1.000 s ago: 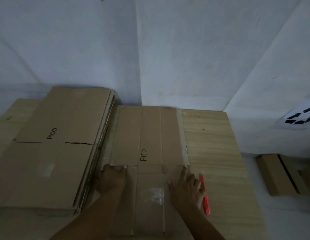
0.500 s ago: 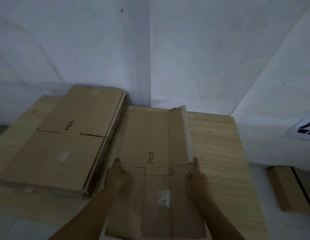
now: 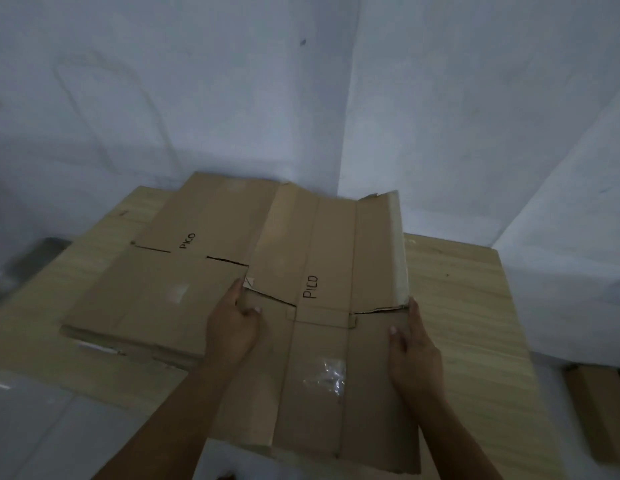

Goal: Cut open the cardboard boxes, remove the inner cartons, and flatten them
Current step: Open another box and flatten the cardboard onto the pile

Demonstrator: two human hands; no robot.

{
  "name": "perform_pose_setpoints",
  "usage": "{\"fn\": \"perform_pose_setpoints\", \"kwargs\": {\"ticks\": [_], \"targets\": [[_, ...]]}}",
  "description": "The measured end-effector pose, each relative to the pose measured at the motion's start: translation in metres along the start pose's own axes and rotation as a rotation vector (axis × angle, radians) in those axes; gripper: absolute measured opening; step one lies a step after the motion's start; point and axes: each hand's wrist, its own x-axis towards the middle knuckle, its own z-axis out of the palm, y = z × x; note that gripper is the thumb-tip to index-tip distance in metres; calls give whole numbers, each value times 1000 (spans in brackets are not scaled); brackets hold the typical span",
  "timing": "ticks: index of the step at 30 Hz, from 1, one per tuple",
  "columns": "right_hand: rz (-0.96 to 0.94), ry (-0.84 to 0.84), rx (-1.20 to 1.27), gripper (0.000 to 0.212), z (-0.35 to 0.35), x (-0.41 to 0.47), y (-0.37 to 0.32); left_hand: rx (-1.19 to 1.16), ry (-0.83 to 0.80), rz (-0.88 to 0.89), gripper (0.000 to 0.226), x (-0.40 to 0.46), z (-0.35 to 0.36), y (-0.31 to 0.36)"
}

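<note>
We grip flattened box (image 3: 322,306) | left hand (image 3: 232,327) pinches left edge | right hand (image 3: 414,351) pinches right edge | stack (image 3: 163,289) left

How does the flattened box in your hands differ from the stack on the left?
The held flattened box is one sheet, gripped at both side edges by the left hand and right hand; the stack is several sheets, untouched. The held one's far flap curls up; the stack lies flat on the table. Both read PICO.
</note>
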Motion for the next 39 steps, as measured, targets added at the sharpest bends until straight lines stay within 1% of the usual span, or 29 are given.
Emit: {"fn": "perform_pose_setpoints", "kwargs": {"ticks": [4,8,11,16,20,25,29,32,34,39], "targets": [[-22,-7,61,67,21,-2,-41,-38,32,1,65,29,-39,-8],[-66,2,98,67,61,-5,-92,-58,54,0,64,69,-87,-27],[-80,4,123,66,96,-13,-132,-43,42,-4,65,101,-127,-42],[-41,-1,144,64,159,-23,-189,6,9,-8,67,153,-188,-70],[8,-9,116,66,204,-27,-224,40,-17,-6,66,190,-220,-96],[75,-28,85,72,243,-18,-247,41,-82,-23,66,232,-229,-126],[149,-96,58,85,260,-5,-246,82,-151,-11,62,252,-221,-145],[202,-160,-129,97,269,2,-242,121,-184,-9,53,257,-214,-156],[236,-188,-243,98,272,6,-239,163,-188,-15,51,259,-211,-163],[255,-244,-260,101,277,10,-231,246,-213,-40,60,265,-202,-174]]}}
